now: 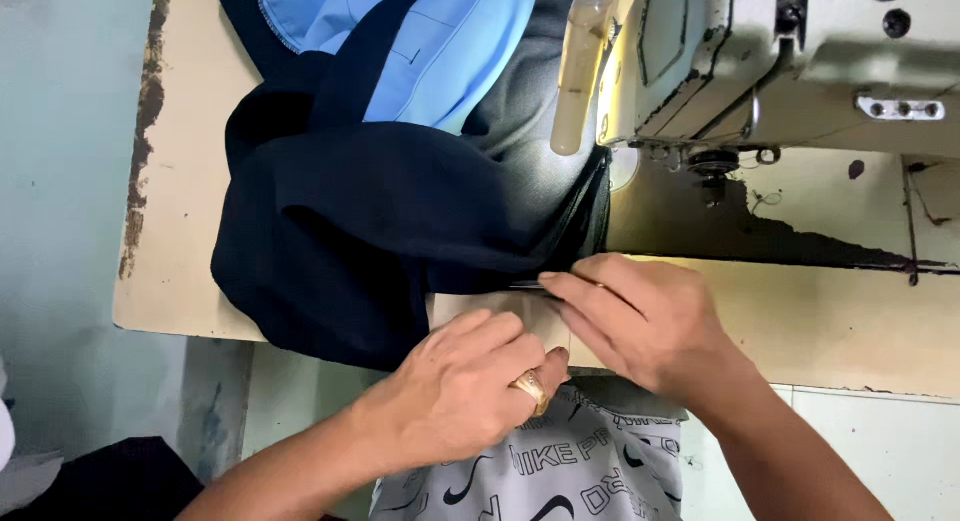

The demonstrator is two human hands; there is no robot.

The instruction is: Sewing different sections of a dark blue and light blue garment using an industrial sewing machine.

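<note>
Right fingers: the fingers (575, 293) are lying flat and close together, pressing down on the edge of the dark blue cloth (350, 241).
Right hand: the right hand (645, 321) is resting on the table at about 4 o'clock from the middle of the cloth.
Left fingers: they are curling down together onto a pale strip of fabric (500, 306); I cannot tell if they are pinching it.
Left hand: the left hand (470, 386) is sitting just beside the right hand, at its 8 o'clock, and is wearing a gold ring (531, 389).
Cloth: it is piling up on the worn cream table (180, 231), with a light blue part (440, 51) at 12 o'clock.
Machine: the cream sewing machine (790, 61) is standing at 1 o'clock from the hands.
In the way: the cloth is hiding the spot under the machine's needle.
</note>
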